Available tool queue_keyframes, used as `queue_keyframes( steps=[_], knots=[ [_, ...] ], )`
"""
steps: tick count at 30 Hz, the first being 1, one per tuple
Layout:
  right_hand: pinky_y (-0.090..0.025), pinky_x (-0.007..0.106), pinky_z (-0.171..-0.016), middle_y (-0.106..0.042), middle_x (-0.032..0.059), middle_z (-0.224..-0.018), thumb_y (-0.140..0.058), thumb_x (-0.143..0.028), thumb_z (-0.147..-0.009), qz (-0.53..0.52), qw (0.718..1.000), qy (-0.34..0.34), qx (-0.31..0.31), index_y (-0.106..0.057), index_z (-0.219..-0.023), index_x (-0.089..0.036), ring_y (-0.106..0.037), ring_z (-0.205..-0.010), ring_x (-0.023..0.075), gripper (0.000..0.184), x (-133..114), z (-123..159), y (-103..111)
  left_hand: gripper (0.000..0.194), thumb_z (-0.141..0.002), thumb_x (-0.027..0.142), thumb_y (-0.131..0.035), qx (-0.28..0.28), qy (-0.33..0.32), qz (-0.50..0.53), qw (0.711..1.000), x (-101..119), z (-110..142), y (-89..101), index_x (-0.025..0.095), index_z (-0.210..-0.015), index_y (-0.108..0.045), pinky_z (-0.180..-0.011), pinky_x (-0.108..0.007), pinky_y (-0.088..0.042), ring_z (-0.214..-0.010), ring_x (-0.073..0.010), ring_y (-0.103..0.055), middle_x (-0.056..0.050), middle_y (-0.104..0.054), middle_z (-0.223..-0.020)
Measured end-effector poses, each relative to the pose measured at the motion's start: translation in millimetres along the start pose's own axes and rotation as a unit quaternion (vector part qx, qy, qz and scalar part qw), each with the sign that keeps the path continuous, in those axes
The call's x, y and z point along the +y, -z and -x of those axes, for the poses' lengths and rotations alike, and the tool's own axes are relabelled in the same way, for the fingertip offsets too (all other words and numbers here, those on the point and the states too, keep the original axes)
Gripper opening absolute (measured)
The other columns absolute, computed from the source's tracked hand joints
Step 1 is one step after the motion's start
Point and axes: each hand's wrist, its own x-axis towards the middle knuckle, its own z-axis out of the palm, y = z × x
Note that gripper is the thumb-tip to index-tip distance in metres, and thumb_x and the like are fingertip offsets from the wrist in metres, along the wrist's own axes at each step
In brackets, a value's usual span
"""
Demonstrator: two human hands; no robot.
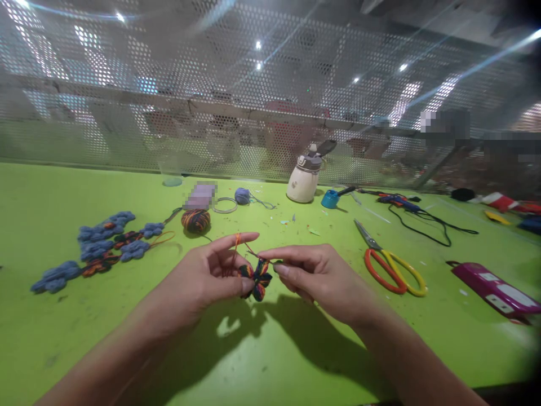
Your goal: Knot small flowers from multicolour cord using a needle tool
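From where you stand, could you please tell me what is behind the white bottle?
Behind the white bottle, the perforated metal screen shows around its outline, with blurred shapes beyond the holes. Whatever lies directly behind the bottle's body is covered and cannot be seen.

With my left fingers point(236, 276) I hold the multicolor crochet flower point(258, 279) near the middle of the frame; my right fingers point(291, 265) pinch the crochet hook point(252, 253) beside it, above the green surface point(169, 361).
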Motion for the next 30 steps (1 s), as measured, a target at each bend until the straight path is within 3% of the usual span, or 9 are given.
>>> queue_keyframes(
  steps=[7,15,22,27,30],
  knots=[
    [-0.022,0.022,-0.045,-0.034,-0.0069,-0.051,-0.055,-0.017,-0.086,-0.034,0.999,-0.003,-0.015,-0.068,-0.113,-0.013,-0.028,-0.048,0.0073,0.03,0.2,-1.0,-3.1,0.072,-0.066,0.012,-0.077,-0.012,-0.005,0.04,0.999,1.6,2.8,-3.2,0.02,-0.131,-0.048,-0.077,-0.032,-0.044,-0.078,-0.0163,-0.06,0.0,-0.066,-0.08],
    [-0.023,0.022,-0.046,-0.034,-0.0069,-0.052,-0.054,-0.017,-0.087,-0.031,0.999,0.01,0.0,-0.068,-0.114,-0.016,-0.028,-0.048,0.0074,0.031,-0.3,0.2,-2.6,0.068,-0.067,0.014,-0.077,0.0,-0.005,0.011,1.0,1.6,1.1,-1.1,0.022,-0.128,-0.052,-0.073,-0.03,-0.043,-0.073,-0.0147,-0.059,0.002,-0.063,-0.076],
    [-0.024,0.022,-0.046,-0.035,-0.0067,-0.053,-0.054,-0.017,-0.086,0.004,1.0,0.02,0.005,-0.068,-0.114,-0.017,-0.03,-0.048,0.0074,0.031,-2.1,3.5,3.2,0.057,-0.064,0.013,-0.077,0.038,-0.005,0.031,0.999,3.9,3.3,-7.4,0.022,-0.118,-0.062,-0.071,-0.029,-0.043,-0.072,-0.0147,-0.058,0.003,-0.062,-0.075],
    [-0.022,0.022,-0.045,-0.034,-0.0062,-0.053,-0.055,-0.02,-0.087,0.04,0.999,0.032,-0.011,-0.069,-0.113,-0.016,-0.027,-0.048,0.0074,0.03,-6.1,7.9,9.9,0.047,-0.065,0.016,-0.078,0.022,0.0,0.043,0.999,3.3,3.6,-6.5,0.023,-0.11,-0.068,-0.072,-0.029,-0.043,-0.073,-0.0139,-0.059,0.003,-0.062,-0.078],
    [-0.023,0.022,-0.045,-0.041,-0.0046,-0.053,-0.054,-0.018,-0.087,0.096,0.994,0.051,-0.019,-0.071,-0.111,-0.018,-0.028,-0.049,0.0079,0.03,-9.2,9.4,13.7,0.042,-0.067,0.016,-0.078,0.01,0.003,0.045,0.999,1.2,2.8,-4.4,0.024,-0.107,-0.069,-0.072,-0.028,-0.043,-0.072,-0.0129,-0.06,0.003,-0.064,-0.078]
  ],
)
